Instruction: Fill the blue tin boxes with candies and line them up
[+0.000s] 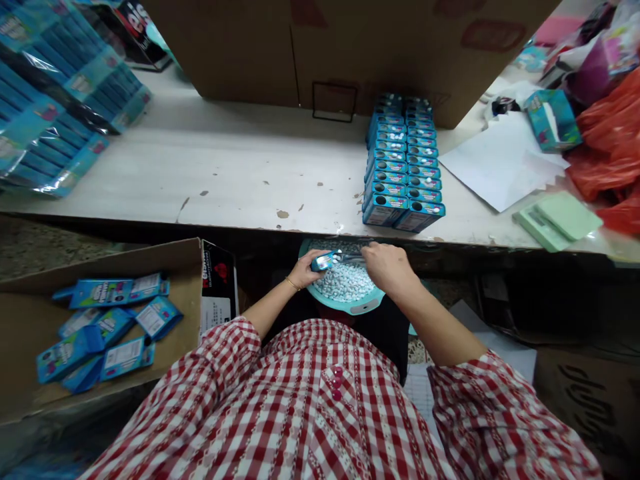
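Left hand (314,269) closed around small blue tin (323,262), held over teal plastic basin (367,305) of white oval candies (345,283), below bench edge. Right hand (387,267) curled beside it, nearest thin metal scoop (353,257) at tin; grip on scoop cannot be confirmed. Double row of blue tins (403,163) stands on workbench (200,173).

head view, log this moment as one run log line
left hand: holds blue tin | right hand: holds metal utensil at tin | below: white candies in teal basin
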Action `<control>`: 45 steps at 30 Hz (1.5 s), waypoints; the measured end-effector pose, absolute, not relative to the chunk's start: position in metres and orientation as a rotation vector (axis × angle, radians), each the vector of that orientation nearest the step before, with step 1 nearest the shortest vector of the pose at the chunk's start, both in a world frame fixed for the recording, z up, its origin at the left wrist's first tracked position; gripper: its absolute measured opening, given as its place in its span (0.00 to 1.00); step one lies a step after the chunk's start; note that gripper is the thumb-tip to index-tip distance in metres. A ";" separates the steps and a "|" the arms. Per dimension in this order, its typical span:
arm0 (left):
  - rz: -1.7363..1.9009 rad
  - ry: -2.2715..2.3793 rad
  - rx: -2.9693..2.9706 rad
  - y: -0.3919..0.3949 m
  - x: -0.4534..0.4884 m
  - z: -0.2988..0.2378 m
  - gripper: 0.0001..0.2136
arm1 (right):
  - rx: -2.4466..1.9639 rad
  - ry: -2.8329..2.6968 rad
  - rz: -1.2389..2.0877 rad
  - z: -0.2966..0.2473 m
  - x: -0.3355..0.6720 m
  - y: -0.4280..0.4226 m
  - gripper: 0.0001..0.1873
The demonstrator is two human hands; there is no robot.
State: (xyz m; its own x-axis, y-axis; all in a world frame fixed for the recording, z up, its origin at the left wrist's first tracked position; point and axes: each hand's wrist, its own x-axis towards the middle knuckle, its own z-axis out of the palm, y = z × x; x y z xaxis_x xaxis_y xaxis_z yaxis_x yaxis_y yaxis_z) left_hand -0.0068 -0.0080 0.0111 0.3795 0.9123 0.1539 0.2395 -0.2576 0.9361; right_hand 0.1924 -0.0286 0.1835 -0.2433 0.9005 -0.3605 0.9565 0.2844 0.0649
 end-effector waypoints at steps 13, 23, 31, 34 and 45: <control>0.821 1.168 1.258 -0.001 -0.005 -0.013 0.31 | 2.188 1.979 -0.745 0.024 0.222 -0.044 0.20; 0.897 1.114 1.257 -0.009 -0.015 0.006 0.32 | 2.349 2.069 -1.141 -0.004 0.239 -0.036 0.16; 0.935 1.086 1.582 -0.008 -0.026 0.004 0.25 | 2.374 2.273 -1.186 0.060 0.266 -0.038 0.16; 0.948 1.048 1.710 -0.008 -0.016 0.005 0.23 | 2.226 2.302 -0.910 0.098 0.258 -0.032 0.16; 0.912 1.061 1.935 -0.011 -0.007 0.003 0.26 | 1.637 2.271 -0.170 0.181 0.182 -0.030 0.18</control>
State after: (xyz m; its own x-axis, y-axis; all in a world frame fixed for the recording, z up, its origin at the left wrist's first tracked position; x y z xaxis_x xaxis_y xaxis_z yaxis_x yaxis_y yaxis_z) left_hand -0.0069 -0.0107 0.0034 0.4061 0.8841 0.2314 0.3617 -0.3880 0.8477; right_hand 0.1823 -0.0304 0.1809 -0.2816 0.8986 -0.3365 0.9386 0.3308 0.0978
